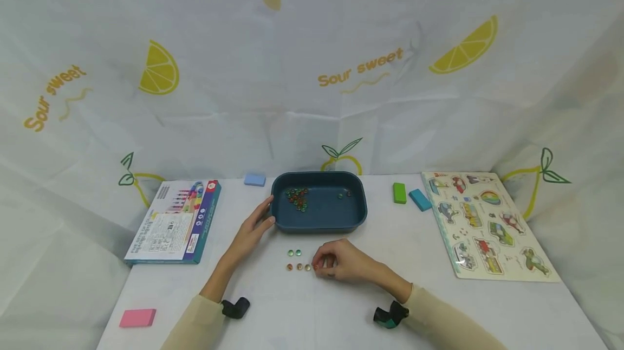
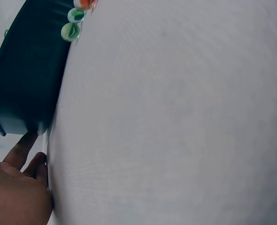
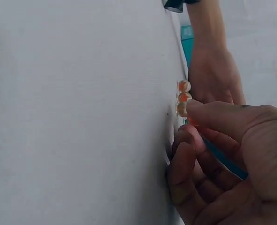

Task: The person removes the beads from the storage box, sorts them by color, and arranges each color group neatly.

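Observation:
Between thumb and fingertips, my right hand [image 1: 346, 260] pinches an orange marble [image 3: 193, 122] low over the white cloth. It is at the right end of a row of three marbles [image 1: 299, 267] with orange and yellowish swirls. Two green marbles [image 1: 294, 253] lie side by side just behind that row. My left hand [image 1: 248, 239] touches the left end of a dark blue tray [image 1: 319, 229] with extended fingers. Inside the tray, a cluster of green and orange marbles [image 1: 297, 198] sits on the left, and a few more marbles [image 1: 344, 195] lie on the right.
A boxed set [image 1: 173, 222] lies at left, with a pink block [image 1: 138, 318] nearer me. A light blue block [image 1: 255, 179] is left of the tray; a green block [image 1: 400, 193] and a blue block [image 1: 420, 200] are right. A picture puzzle board [image 1: 487, 225] lies far right.

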`<action>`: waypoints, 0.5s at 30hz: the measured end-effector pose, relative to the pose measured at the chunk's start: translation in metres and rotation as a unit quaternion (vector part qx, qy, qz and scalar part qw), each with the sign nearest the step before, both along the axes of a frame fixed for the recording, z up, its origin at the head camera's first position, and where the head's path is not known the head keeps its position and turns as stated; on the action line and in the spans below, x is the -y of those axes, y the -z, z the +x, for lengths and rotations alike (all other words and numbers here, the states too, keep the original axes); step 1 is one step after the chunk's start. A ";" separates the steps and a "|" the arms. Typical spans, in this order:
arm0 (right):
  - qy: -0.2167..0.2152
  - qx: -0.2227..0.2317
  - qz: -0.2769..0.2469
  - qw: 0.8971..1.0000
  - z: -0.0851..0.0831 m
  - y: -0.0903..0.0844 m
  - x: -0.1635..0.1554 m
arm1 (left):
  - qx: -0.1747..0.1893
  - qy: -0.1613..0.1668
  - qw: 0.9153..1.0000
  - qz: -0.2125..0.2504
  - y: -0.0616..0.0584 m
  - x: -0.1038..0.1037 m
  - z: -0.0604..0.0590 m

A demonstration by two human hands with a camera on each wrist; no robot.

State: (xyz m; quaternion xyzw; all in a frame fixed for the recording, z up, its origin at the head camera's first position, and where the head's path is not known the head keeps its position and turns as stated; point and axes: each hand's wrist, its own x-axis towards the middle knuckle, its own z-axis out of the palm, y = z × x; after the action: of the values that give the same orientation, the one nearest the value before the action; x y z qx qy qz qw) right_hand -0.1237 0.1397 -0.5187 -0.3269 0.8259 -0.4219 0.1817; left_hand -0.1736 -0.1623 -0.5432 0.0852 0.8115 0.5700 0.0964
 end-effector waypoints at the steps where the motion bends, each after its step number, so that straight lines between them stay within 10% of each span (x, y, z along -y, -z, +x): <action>1: 0.002 -0.002 0.003 1.000 0.001 0.002 0.000 | 0.000 0.000 1.000 0.000 0.000 0.000 0.000; 15: 0.019 -0.010 0.018 1.000 -0.001 -0.008 -0.002 | 0.005 -0.002 1.000 0.002 -0.001 -0.001 0.001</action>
State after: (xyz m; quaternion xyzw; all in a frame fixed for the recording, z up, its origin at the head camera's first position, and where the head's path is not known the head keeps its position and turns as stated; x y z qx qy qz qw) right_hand -0.1251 0.1413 -0.5111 -0.3122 0.8414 -0.4066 0.1713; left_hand -0.1730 -0.1616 -0.5426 0.0809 0.8103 0.5720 0.0990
